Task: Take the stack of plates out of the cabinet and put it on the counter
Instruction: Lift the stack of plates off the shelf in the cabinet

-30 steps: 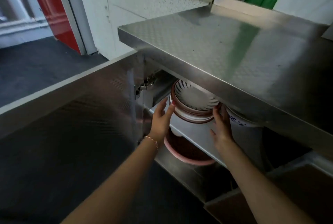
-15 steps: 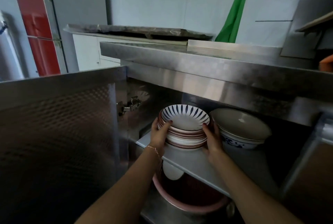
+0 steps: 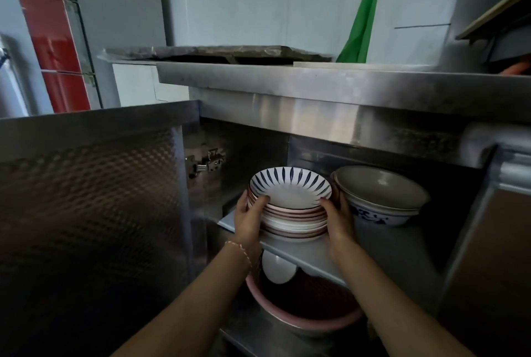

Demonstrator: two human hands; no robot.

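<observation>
A stack of plates (image 3: 291, 213) sits at the left end of the cabinet's upper shelf (image 3: 382, 247); its top plate is white with dark blue radial stripes, the ones below have reddish rims. My left hand (image 3: 248, 220) grips the stack's left side, thumb on the top rim. My right hand (image 3: 339, 220) grips its right side. I cannot tell whether the stack is lifted off the shelf. The steel counter (image 3: 330, 85) runs just above the cabinet opening.
Stacked grey bowls with blue-patterned sides (image 3: 379, 198) stand close to the right of the plates, behind my right hand. A pink basin (image 3: 301, 319) with a white bowl (image 3: 277, 269) lies on the lower shelf. The open steel door (image 3: 92, 204) stands at the left.
The view has dropped from above the counter to level with the shelf. Both hands have closed more firmly around the stack, which has barely shifted.
</observation>
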